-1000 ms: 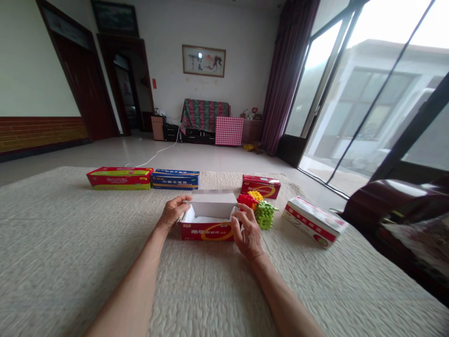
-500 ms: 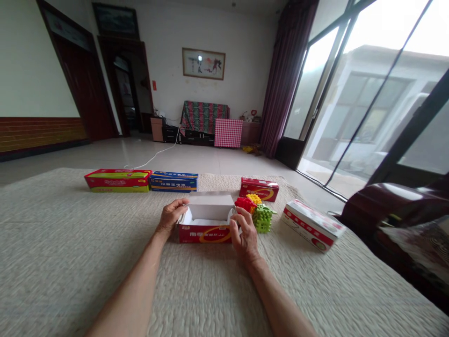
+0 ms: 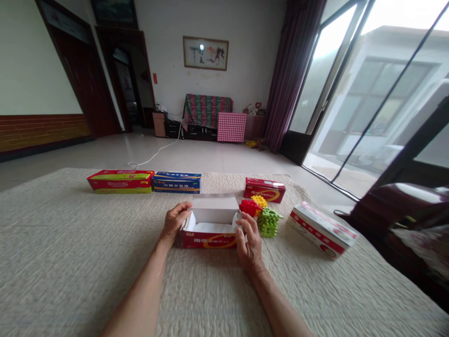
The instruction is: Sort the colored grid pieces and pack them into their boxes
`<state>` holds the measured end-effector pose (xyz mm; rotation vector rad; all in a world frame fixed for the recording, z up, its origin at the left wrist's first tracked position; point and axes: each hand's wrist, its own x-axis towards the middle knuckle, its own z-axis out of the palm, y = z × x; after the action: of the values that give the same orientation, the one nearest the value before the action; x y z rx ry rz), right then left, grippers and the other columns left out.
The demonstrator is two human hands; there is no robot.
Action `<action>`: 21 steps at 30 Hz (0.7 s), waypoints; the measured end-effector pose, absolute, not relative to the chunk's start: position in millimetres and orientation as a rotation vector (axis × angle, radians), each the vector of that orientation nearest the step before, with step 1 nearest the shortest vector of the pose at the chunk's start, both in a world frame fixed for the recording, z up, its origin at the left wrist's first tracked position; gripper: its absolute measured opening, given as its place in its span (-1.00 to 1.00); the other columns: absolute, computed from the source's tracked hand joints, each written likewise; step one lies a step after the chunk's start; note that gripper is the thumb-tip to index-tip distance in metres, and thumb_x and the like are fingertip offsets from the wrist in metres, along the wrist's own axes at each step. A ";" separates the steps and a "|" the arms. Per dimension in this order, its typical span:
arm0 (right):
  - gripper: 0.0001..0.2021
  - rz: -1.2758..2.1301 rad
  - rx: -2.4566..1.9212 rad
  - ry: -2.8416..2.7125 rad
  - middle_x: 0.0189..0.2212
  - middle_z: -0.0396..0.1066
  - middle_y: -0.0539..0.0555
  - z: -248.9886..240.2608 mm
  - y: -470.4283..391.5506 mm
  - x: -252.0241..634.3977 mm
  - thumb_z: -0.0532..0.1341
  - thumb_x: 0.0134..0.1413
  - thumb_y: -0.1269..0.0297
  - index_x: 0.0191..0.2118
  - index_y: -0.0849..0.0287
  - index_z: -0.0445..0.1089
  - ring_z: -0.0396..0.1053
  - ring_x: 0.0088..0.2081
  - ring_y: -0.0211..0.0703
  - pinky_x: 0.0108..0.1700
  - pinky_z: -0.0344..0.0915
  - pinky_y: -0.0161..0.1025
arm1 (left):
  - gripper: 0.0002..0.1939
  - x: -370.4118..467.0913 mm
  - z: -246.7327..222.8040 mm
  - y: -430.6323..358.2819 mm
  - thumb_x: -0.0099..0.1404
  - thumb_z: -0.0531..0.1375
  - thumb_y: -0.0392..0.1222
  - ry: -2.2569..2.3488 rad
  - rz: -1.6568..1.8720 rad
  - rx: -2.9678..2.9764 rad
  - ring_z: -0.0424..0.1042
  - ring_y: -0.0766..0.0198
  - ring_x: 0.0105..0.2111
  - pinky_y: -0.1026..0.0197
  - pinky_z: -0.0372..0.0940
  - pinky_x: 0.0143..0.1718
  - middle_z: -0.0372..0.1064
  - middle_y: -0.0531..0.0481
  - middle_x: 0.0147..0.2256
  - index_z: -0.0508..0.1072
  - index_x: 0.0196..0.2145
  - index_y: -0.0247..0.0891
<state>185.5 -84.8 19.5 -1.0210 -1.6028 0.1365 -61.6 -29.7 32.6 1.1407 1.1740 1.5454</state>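
Note:
An open red box (image 3: 209, 240) with a white inside rests on the cream quilted cover, its lid raised at the back. My left hand (image 3: 175, 222) grips the box's left end, fingers at the upper edge. At the right end, my right hand (image 3: 250, 239) holds the box's side, thumb in front and fingers bent over the edge. Just beyond my right hand lie a red toy block (image 3: 249, 208), a yellow one (image 3: 259, 201) and a green one (image 3: 268, 223), close together.
A closed red box (image 3: 264, 190) stands behind the blocks. A white and red box (image 3: 322, 230) lies to the right. At the back left are a red and green box (image 3: 121, 181) and a blue box (image 3: 177, 182), end to end on the quilted cover (image 3: 87, 243).
The view has shifted slightly, so everything on the cover appears a little further right and lower. Both hands keep their places at the two ends of the open box.

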 end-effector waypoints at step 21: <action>-0.77 0.365 -0.967 -1.628 0.17 0.10 0.12 20.1 -75.5 189.1 0.01 0.22 0.29 -0.04 -0.02 0.26 0.10 0.20 0.03 0.16 0.17 0.06 | -0.79 -73.5 33.2 -6.3 -0.05 0.30 -0.11 1.276 1.519 1.298 0.36 0.02 -0.07 0.16 0.23 -0.09 0.46 -0.05 -0.21 0.55 -0.40 -0.17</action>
<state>189.1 -75.5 20.1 -0.9672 -1.6275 0.3652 -73.5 -6.3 33.2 1.2976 1.2761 1.5194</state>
